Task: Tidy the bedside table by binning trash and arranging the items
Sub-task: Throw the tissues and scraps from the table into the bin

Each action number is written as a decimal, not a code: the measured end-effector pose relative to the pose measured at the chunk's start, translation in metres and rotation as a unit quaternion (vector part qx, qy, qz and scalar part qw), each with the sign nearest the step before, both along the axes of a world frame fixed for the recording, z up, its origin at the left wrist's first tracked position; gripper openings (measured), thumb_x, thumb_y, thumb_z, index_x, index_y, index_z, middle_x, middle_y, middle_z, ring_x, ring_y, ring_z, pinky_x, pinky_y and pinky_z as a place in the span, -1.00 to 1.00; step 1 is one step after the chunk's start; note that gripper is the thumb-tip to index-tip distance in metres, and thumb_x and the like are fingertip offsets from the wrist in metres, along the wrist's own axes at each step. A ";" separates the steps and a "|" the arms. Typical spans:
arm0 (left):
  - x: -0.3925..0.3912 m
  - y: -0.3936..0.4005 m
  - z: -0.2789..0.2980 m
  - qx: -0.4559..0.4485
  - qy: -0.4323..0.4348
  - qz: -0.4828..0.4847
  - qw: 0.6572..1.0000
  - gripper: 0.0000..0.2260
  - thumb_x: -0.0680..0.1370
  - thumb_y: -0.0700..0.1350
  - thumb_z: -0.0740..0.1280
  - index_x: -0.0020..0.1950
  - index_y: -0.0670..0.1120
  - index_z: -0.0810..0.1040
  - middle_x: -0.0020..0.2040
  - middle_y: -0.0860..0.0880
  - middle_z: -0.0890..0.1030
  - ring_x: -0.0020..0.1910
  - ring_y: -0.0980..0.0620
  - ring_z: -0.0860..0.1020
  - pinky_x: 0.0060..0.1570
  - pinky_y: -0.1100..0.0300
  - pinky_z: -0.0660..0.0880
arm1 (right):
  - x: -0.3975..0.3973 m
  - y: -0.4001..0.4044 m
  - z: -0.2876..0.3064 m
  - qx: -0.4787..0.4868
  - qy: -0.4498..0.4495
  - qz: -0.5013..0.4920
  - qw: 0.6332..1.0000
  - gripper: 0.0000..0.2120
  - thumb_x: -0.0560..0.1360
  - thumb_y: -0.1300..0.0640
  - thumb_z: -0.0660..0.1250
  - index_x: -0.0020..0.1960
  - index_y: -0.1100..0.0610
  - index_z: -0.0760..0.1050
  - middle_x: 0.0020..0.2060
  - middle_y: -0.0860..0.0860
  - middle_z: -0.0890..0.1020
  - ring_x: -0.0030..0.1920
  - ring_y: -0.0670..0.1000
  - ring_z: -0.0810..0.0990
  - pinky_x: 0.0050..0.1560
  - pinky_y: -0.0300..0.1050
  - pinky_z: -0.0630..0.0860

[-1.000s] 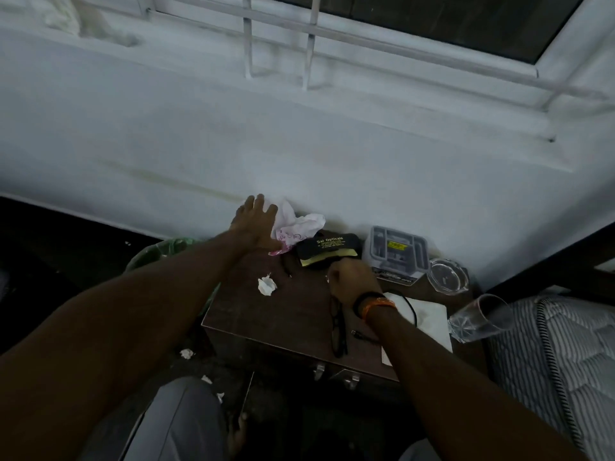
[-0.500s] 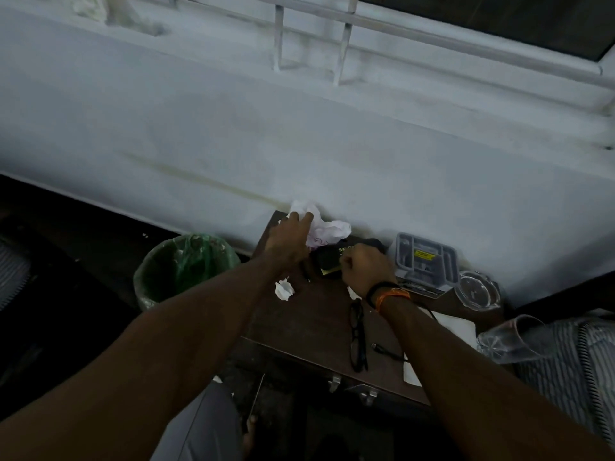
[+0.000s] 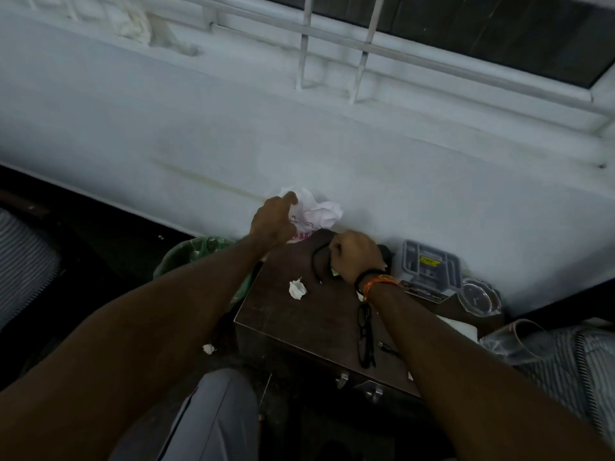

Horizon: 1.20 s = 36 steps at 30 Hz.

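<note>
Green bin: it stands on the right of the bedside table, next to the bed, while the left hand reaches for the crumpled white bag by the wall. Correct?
Not quite. The head view shows the green bin on the left of the bedside table, away from the bed. The left hand is indeed at the crumpled white bag by the wall.

Dark brown bedside table [image 3: 299, 314]; green bin [image 3: 186, 257]; white, pink-printed wrapper [image 3: 316, 212].

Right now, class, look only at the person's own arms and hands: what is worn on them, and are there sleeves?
Both forearms are bare, with no sleeves in view. The right hand has two bands at its wrist: a black band nearest the hand and an orange band just behind it. The left hand and its wrist show nothing worn, no watch, band or ring that can be made out.
</note>
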<state>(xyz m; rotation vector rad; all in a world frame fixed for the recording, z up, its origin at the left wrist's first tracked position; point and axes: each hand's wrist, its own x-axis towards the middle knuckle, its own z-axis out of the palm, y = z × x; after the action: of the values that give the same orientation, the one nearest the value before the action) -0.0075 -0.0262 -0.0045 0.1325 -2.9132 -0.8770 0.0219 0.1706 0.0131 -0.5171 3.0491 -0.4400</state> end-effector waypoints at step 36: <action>0.041 -0.201 -0.158 0.156 -0.179 0.212 0.948 -0.27 0.21 0.13 0.46 0.28 -0.20 0.46 0.14 -0.14 0.58 0.16 -0.11 0.57 -0.02 0.14 0.48 | -0.026 -0.164 -0.102 0.044 -0.057 0.147 0.987 -0.86 0.41 0.26 0.25 -0.26 0.28 0.54 -0.30 0.18 0.59 -0.24 0.20 0.54 -0.23 0.09 0.53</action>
<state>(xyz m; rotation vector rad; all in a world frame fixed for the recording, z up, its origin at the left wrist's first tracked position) 0.0335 -0.2273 -0.1623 0.9963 -2.8326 -1.3276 -0.0046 0.0066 -0.0891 -0.8848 2.8037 -0.3089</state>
